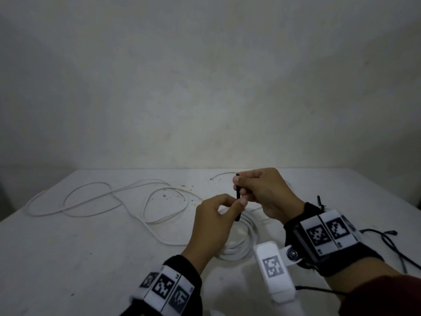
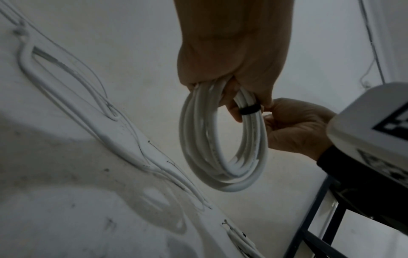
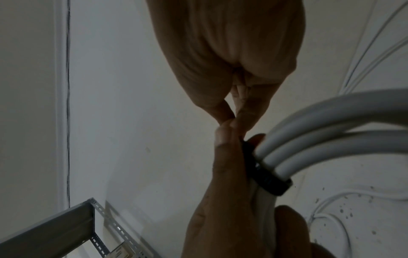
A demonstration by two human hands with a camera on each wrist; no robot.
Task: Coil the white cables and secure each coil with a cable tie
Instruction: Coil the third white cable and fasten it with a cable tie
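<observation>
A coil of white cable (image 1: 241, 249) hangs in my left hand (image 1: 218, 215) just above the white table (image 1: 79, 258). In the left wrist view my left hand's fingers (image 2: 234, 104) curl round the coil (image 2: 220, 151) at its top. A black cable tie (image 1: 238, 197) is wrapped round the bundle (image 2: 250, 110). My right hand (image 1: 262, 190) pinches the tie's free end above the coil. From the right wrist its thumb and finger (image 3: 234, 117) meet at the tie (image 3: 268, 179), which sits tight across the strands of the coil (image 3: 320, 136).
A second white cable (image 1: 109, 197) lies in loose loops across the table's left and middle. A black cable (image 1: 387, 240) trails at the right edge. Dark specks dot the surface. A bare wall stands behind, and a grey metal rack (image 3: 84, 218) below the table's right.
</observation>
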